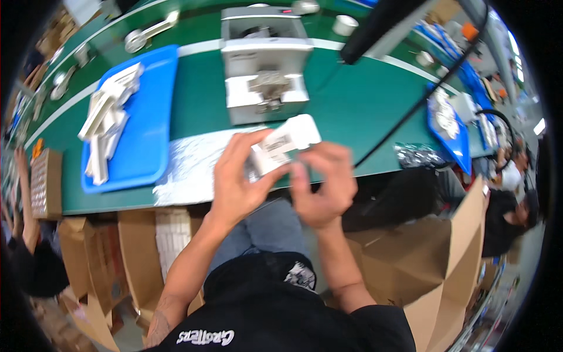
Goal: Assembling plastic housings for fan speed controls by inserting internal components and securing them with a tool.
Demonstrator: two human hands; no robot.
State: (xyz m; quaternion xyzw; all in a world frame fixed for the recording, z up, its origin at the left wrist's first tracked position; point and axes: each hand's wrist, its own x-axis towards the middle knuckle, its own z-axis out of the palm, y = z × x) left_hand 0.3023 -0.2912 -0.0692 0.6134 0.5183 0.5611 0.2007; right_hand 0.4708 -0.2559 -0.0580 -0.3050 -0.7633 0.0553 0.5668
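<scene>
In front of me, above the near edge of the green table, my left hand [237,176] grips a small white box [281,144] with dark print on its side. The box is tilted, and a rounded white end of it points up and right. Fingers of my right hand [325,185] are curled in a pinch at the right end of this box; their exact contact is blurred. Just beyond stands a white and grey machine [267,76] with a metal fitting on its front. A silvery sheet [190,170] lies on the table to the left of my hands.
A blue tray [146,126] with several white boxes [108,120] stands at left. A dark cable [404,120] and a black-ended arm [358,47] cross at right. Another blue tray [460,146] holds white parts. Open cartons [404,252] flank my lap; other people work at both sides.
</scene>
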